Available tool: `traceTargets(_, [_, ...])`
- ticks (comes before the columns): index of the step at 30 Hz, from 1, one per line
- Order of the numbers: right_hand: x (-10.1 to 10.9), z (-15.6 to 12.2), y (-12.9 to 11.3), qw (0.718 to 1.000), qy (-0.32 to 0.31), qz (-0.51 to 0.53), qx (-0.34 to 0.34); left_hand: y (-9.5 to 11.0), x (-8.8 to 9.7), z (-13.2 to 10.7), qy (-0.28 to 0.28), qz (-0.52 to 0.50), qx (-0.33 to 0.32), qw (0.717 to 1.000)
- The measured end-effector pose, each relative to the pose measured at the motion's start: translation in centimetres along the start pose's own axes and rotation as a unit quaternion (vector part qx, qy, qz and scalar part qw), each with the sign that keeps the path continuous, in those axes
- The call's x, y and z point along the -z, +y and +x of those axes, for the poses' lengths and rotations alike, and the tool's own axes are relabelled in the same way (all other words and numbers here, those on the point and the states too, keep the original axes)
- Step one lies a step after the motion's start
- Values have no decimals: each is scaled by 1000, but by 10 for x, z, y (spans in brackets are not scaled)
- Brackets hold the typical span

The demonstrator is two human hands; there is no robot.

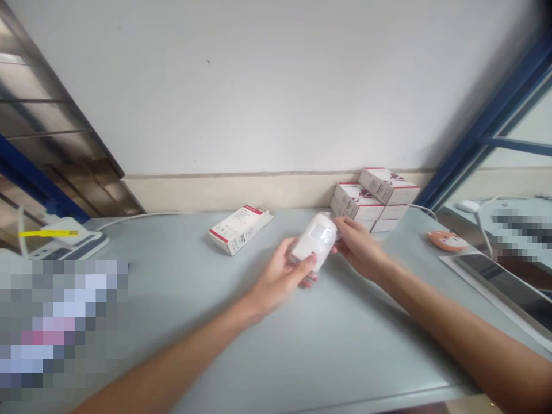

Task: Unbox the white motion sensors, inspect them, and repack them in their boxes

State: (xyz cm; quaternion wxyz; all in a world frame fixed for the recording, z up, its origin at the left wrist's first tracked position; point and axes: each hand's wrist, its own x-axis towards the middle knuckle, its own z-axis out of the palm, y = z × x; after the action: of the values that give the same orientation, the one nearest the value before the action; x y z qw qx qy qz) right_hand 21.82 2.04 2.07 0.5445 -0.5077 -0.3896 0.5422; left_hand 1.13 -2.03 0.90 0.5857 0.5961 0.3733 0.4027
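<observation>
In both hands I hold a white plastic-wrapped device (314, 240), probably a small sensor, tilted with its top end away from me. My left hand (276, 277) grips its lower side and my right hand (357, 247) holds its upper end from the right. Behind them, a white box with red trim (240, 230) lies flat on the grey counter (276, 345). Farther right stand several similar boxes (374, 198) in a stack, just beyond my right hand's fingers.
A white scale with a yellow strip (64, 241) stands at the far left, beside a pixelated patch. At the right lie an orange fox-faced pad (447, 240) and a dark tablet (504, 287). A white wall (259, 86) rises behind the counter.
</observation>
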Motion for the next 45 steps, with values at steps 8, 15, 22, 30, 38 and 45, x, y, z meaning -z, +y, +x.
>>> traceTargets(8, [3, -3, -5, 971, -109, -126, 169, 1, 12, 5, 10, -253, 108, 961])
traceTargets(15, [5, -8, -15, 964, -149, -136, 175, 4, 18, 5, -75, -257, 125, 955])
traceTargets(22, [10, -4, -21, 963, -125, -135, 198, 1, 22, 6, -109, -224, 137, 959])
traceTargets(30, [19, 5, -39, 958, 8, -37, 286, 10, 25, 0, -109, -162, 178, 964])
traceTargets(38, [22, 23, -16, 943, 81, -120, 300, 9, 26, 4, 8, -329, 138, 934])
traceTargets(45, [14, 15, 13, 865, -11, -418, 279, 26, 22, 7, 145, -434, 24, 889])
